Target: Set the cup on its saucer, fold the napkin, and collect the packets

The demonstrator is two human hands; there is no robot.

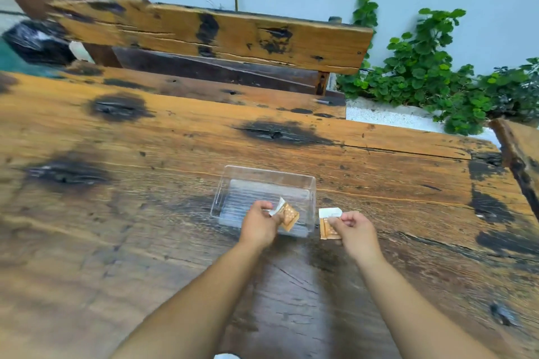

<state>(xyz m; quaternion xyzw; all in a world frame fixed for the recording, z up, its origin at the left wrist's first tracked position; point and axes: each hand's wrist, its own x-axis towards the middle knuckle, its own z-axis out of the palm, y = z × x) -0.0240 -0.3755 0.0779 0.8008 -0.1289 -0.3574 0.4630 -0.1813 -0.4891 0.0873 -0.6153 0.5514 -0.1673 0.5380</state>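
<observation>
Scarred wooden table [145, 131]: left hand [258, 224] and right hand [354, 230] each pinch packets [288, 214], the clear tray [233, 186] beneath the left pinch looks empty, collecting unfinished, cup, saucer and napkin unseen

I saw a rough wooden table [151, 137], orange-brown with black scorched knots. A clear plastic tray [311, 192] sat directly on it. Just right of the tray, a packet [326, 229] seemed to touch the wood.

Both forearms are bare down to each hand (no sleeves, watch or rings).
</observation>
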